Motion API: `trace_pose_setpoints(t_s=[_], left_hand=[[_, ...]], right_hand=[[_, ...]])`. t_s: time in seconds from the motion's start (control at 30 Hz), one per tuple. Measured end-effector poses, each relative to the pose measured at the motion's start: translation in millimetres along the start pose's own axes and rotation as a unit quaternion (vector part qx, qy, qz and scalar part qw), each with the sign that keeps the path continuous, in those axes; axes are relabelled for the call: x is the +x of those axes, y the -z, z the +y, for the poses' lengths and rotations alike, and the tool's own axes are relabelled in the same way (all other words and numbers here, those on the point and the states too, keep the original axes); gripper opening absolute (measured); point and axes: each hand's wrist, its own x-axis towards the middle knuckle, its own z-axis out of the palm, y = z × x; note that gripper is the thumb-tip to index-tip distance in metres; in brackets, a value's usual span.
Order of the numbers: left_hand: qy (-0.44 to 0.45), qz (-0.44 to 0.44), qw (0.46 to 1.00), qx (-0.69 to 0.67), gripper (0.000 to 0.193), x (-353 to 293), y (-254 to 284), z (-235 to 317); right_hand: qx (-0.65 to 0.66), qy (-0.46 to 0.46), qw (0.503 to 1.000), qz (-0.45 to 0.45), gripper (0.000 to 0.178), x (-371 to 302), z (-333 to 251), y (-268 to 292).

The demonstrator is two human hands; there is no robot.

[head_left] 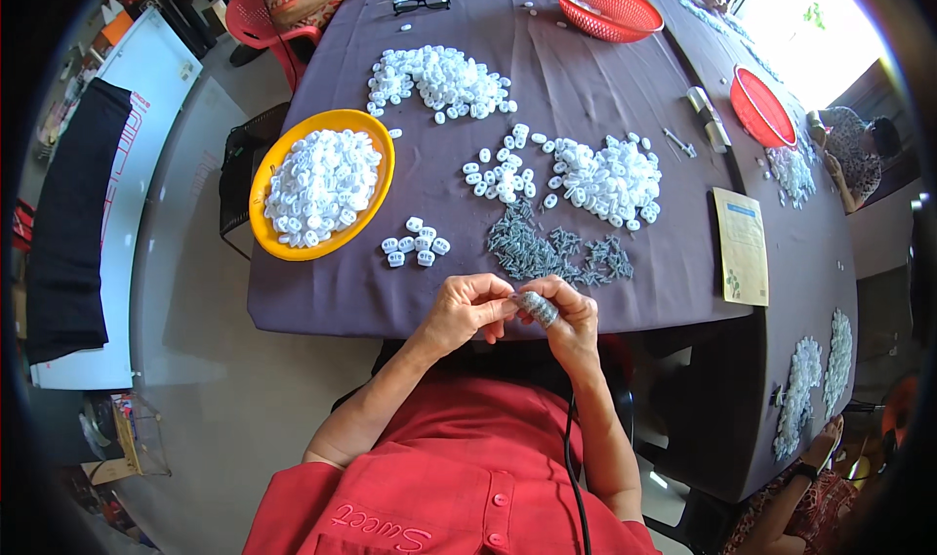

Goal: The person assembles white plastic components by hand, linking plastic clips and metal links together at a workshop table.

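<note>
Together: left hand [463, 311], right hand [570, 325] | white ovals [610, 179] | slim grey slivers [522, 243]

I'm on the head feed, left of two side-by-side fisheyes, and it's looking down from above the wearer's red shirt [439, 467] — upright, unmirrored, facing out across the tabletop [322, 284]. The shirt fills the bottom, and over the tabletop's near edge I've got the left hand [459, 313] and right hand [573, 323] close in, mid-frame. The near left corner sits well inside my view; the far end runs up to the top rim, smaller and farther off — and straight lines bow toward the dark border.
</note>
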Motion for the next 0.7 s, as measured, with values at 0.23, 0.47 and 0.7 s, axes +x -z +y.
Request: trace_pose_setpoints(t_s=[0.23,0.47,0.7], left_hand=[[-0.054,0.066,0.995,-0.052,0.010,0,-13,-7],[-0.032,0.065,0.996,-0.051,0.010,14,-8,-6],[-0.007,0.122,0.988,-0.094,0.011,9,9,-16]], right_hand=[[-0.120,0.101,0.987,0.039,0.008,3,0,-6],[-0.115,0.062,0.991,0.023,0.011,18,-2,4],[-0.462,0.210,0.861,0.021,0.036,91,-14,37]])
